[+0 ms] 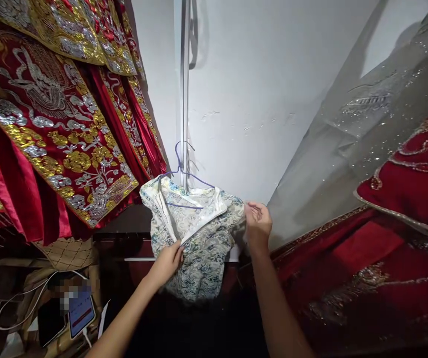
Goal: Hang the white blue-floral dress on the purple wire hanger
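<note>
A short-sleeved patterned blouse (202,263) in white, blue and yellow hangs on a thin purple hanger (199,178) in front of a white wall. Its neckline is spread, and the pale inside shows. My left hand (167,264) is closed on the front edge, at the bottom of the neck opening. At the right sleeve end, my right hand (259,223) has its fingers curled and pinches the fabric edge. The hanger's hook stands in front of a slim metal pole (184,99); whether it is hooked onto anything is unclear.
Red garments with gold and silver sequins (75,159) hang at left. On the right are a sheer sparkling fabric (348,124) and a red beaded garment (419,174). At lower left, a lit phone (81,313) with a white cable (7,303) lies beside a dark phone (52,320).
</note>
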The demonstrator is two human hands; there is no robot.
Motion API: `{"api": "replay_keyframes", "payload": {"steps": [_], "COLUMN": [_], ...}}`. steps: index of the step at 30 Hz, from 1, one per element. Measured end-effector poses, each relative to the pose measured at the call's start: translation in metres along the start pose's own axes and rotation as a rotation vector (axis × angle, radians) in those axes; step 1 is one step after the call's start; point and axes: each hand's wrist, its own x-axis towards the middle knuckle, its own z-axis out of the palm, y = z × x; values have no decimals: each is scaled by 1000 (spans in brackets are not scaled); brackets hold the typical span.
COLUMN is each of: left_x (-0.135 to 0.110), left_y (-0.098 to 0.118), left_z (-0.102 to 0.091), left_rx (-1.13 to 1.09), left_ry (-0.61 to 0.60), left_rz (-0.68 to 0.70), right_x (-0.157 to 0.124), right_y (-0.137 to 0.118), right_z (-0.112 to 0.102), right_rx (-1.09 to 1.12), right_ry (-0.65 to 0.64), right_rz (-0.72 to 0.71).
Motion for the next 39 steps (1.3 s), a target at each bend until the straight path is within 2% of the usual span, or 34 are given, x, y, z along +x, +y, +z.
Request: {"api": "replay_keyframes", "payload": {"steps": [1, 2, 3, 4, 5, 6, 8, 9, 12, 14, 16, 19, 21, 23, 24, 26, 28, 30, 32, 34, 36, 39], "left_x": [-4, -7, -10, -12, -13, -14, -16, -16, -11, -1, 15, 44, 56, 61, 60, 53, 43, 36, 37, 46, 61, 82], "left_y": [2, 4, 7, 10, 13, 16, 22, 25, 35, 47, 63, 93, 112, 125, 128, 126, 117, 107, 101, 103, 111, 127], "left_z": [0, 0, -2, -4, -6, -7, -8, -8, -11, -22, -46, -99, -131, -147, -147, -132, -108, -87, -78, -85, -102, -128], "left_rx": [-38, -97, -176, -271, -372, -468, -608, -661, -798, -881, -944, -981, -956, -924, -914, -909, -923, -955, -1016, -1084, -1123, -1125], "left_ry": [3, -1, -16, -44, -81, -120, -163, -164, -120, -47, 79, 265, 259, 180, 127, 18, -55, -59, 15, 140, 244, 290], "left_rz": [1, 4, 9, 14, 18, 19, 13, 8, -7, 2, 46, 178, 231, 231, 210, 139, 64, 16, 1, 19, 64, 143], "right_x": [-18, -39, -64, -90, -115, -138, -169, -176, -174, -171, -177, -196, -201, -191, -181, -153, -126, -111, -111, -122, -138, -155], "right_y": [5, 11, 17, 23, 28, 33, 39, 41, 44, 49, 57, 67, 65, 51, 42, 21, 4, -3, 0, 10, 22, 40], "right_z": [-2, -2, -2, 0, 3, 8, 19, 25, 41, 47, 47, 39, 34, 36, 40, 51, 64, 74, 79, 77, 70, 55], "right_rx": [-57, -104, -109, -101, -88, -65, -26, -28, -85, -130, -188, -248, -232, -212, -204, -206, -226, -246, -274, -320, -364, -359], "right_ry": [66, 78, 32, -110, -349, -522, -728, -750, -711, -728, -789, -885, -894, -817, -756, -645, -652, -715, -720, -682, -659, -661], "right_rz": [-60, -93, -88, -50, 7, 79, 155, 168, 93, -5, -90, -137, -104, -52, -32, -43, -129, -213, -244, -231, -211, -155]}}
